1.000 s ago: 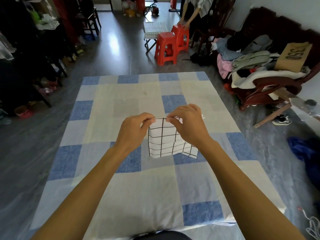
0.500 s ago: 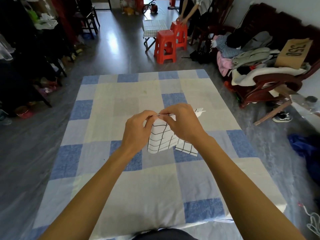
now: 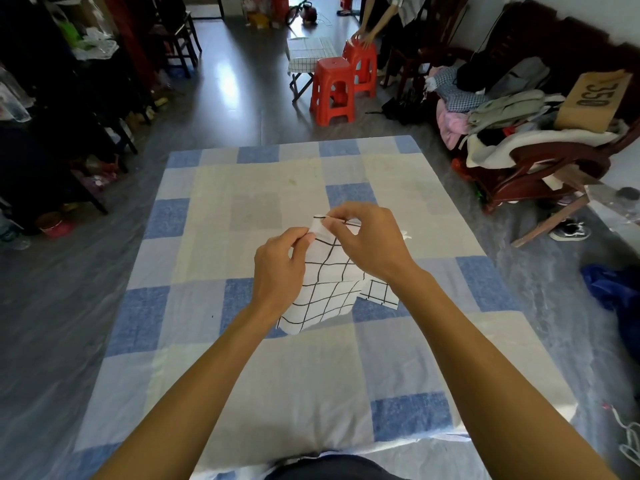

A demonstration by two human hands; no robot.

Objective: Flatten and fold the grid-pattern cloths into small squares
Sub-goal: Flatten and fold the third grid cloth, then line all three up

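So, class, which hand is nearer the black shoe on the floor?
Right. The right hand is left of the shoe; the left hand lies even farther left.

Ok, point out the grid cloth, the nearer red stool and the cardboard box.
grid cloth (image 3: 327, 289): head view, on its hanging middle panel.
nearer red stool (image 3: 333, 65): head view, on the seat top.
cardboard box (image 3: 594, 98): head view, on the printed face.

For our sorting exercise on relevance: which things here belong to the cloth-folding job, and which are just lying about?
Job: grid cloth, pinched by left hand and right hand; checked sheet beneath.
Lying about: red stool, cardboard box, clothes pile, shoe.
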